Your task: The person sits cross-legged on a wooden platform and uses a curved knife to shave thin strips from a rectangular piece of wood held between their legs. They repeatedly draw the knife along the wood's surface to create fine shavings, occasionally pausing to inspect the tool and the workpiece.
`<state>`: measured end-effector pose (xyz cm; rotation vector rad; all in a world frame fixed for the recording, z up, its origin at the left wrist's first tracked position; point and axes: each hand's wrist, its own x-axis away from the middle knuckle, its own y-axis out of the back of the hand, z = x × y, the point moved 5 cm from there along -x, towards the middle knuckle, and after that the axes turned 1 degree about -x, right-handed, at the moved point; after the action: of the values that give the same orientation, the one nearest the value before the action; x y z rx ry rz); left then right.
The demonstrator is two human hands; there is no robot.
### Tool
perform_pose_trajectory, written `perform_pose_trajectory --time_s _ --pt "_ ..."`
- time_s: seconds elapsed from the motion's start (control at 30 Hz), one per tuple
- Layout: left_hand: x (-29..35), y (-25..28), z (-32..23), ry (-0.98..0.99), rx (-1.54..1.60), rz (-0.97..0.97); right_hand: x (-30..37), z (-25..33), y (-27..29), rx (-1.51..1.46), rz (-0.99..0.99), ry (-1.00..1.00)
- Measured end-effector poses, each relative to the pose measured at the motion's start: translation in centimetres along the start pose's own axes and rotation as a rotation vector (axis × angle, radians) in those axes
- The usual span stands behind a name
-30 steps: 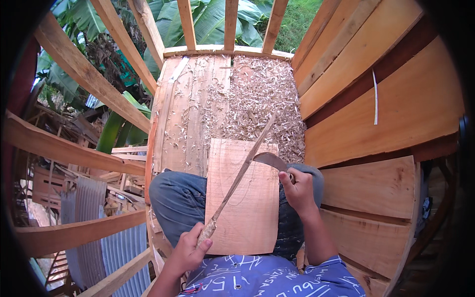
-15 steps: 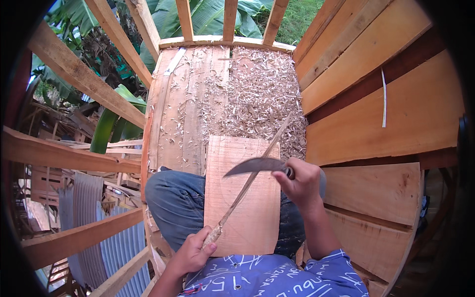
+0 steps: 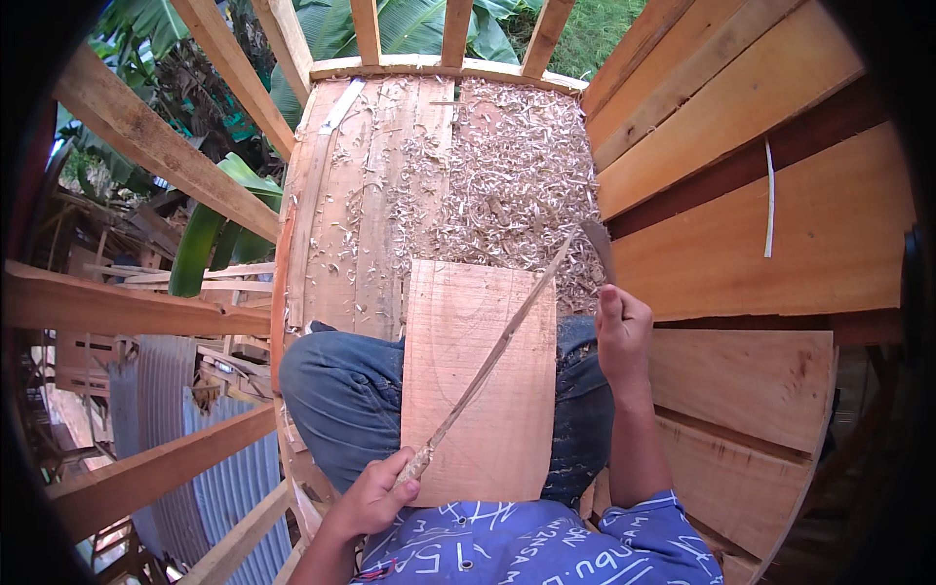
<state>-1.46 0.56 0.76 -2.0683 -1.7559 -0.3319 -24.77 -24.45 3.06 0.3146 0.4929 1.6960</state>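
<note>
My left hand (image 3: 382,490) is closed round the rough, pale lower end of a long thin stick (image 3: 500,343). The stick slants up to the right across a flat wooden board (image 3: 458,302) that rests over my lap. My right hand (image 3: 624,330) grips a knife with a broad, curved dark blade (image 3: 599,252); its handle is mostly hidden in the fist. The blade points up and away from me, just right of the stick's far tip and apart from it. A faint curved line shows on the board.
Pale wood shavings (image 3: 517,175) cover much of the plank floor (image 3: 336,234) ahead. Wooden slats (image 3: 156,146) form a railing on the left and at the far end. Wide planks (image 3: 751,234) wall the right side. Corrugated metal sheets (image 3: 234,487) lie outside, lower left.
My right hand has moved right and turned the knife, so its blade has swung from across the stick to beyond its right side. My left hand and the stick stay nearly still.
</note>
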Motion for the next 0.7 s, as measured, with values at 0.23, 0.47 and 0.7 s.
perform_pose_trajectory --time_s 0.23,0.47,0.7 --pt "-0.7 0.1 0.8 0.050 0.143 0.054 3.1 2.3 -3.7 0.271 0.203 0.299" --pt "-0.4 0.3 0.6 0.060 0.036 0.036 -1.6 0.1 2.2 0.461 -0.199 -0.033" --pt "-0.9 0.3 0.6 0.048 -0.083 -0.022 2.4 2.6 -2.9 0.460 0.147 0.235"
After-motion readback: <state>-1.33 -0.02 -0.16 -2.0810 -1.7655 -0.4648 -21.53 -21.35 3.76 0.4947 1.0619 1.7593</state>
